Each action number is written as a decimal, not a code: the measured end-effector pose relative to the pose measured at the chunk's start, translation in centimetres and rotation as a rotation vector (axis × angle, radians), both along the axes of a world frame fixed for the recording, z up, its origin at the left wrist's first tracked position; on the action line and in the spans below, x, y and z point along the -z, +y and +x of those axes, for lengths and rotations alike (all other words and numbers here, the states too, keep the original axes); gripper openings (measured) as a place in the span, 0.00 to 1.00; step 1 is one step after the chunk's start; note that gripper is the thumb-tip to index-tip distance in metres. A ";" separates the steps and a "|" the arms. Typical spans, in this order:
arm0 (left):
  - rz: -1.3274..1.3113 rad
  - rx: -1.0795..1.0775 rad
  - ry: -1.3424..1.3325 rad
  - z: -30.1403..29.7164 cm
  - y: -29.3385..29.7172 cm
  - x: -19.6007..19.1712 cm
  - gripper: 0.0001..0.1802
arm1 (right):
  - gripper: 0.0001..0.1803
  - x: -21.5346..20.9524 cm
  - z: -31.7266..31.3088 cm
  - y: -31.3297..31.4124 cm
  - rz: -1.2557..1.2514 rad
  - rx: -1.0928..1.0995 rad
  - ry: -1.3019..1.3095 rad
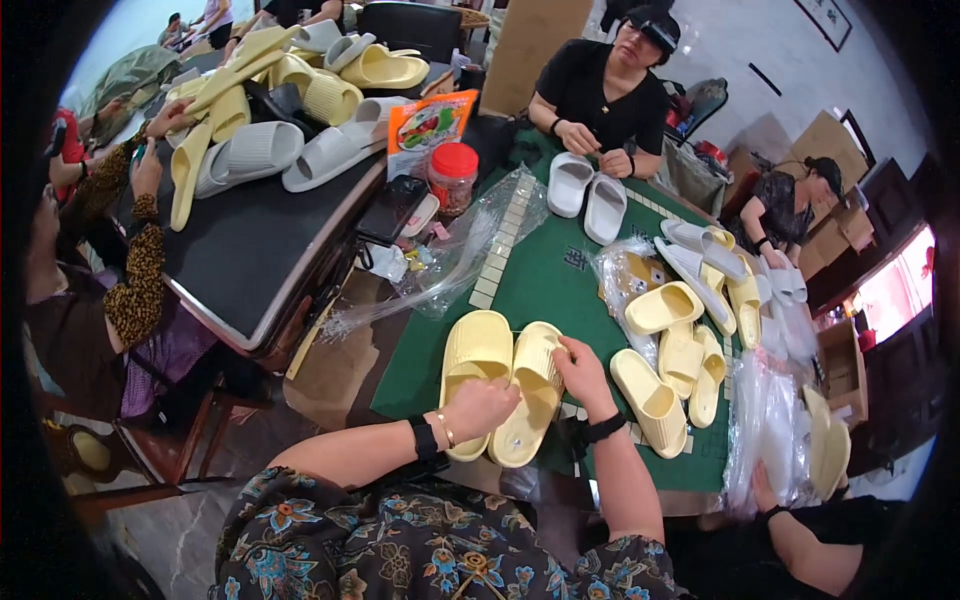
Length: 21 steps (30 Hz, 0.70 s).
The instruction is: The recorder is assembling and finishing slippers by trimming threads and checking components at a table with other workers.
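Head view, and the yellow slippers [478, 345] point toes-away on the green table [540, 285], left hand [480, 408] bunched over their inner edges, clamped or not I can't tell, right hand [585, 378] bent-fingered against the right slipper's outer side.

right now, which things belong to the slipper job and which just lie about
Likely job:
yellow slipper pair at left hand and right hand
loose yellow slippers at right
clear plastic bags

Seemingly lying about:
red-lidded jar
orange pouch
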<state>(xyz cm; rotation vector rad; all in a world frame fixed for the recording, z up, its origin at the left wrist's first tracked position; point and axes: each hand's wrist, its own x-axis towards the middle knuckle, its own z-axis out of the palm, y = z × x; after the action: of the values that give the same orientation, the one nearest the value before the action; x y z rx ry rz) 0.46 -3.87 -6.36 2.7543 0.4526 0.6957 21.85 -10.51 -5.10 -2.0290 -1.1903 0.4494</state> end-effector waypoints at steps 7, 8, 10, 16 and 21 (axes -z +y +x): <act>-0.168 -0.177 -0.344 -1.0 3.5 -4.0 0.13 | 0.21 1.2 0.7 0.3 0.013 -0.022 -0.013; -0.280 -0.255 -0.411 -1.0 5.0 -3.7 0.11 | 0.21 1.0 0.5 0.4 0.049 -0.033 -0.054; -0.271 -0.445 -0.323 -0.7 8.0 -2.9 0.11 | 0.20 0.1 -0.3 0.5 0.064 -0.020 -0.041; -0.360 -0.545 0.188 1.2 11.5 -2.1 0.14 | 0.19 -0.7 -1.0 1.7 0.141 0.029 -0.034; -0.305 -0.501 0.102 2.2 11.7 0.7 0.11 | 0.15 -1.2 -2.5 2.0 0.112 0.071 0.066</act>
<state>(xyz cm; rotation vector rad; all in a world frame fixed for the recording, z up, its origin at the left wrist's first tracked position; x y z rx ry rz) 2.67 7.82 -7.07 2.4047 1.1899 0.5330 19.37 -8.47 -3.92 -1.9385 -1.0763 0.4031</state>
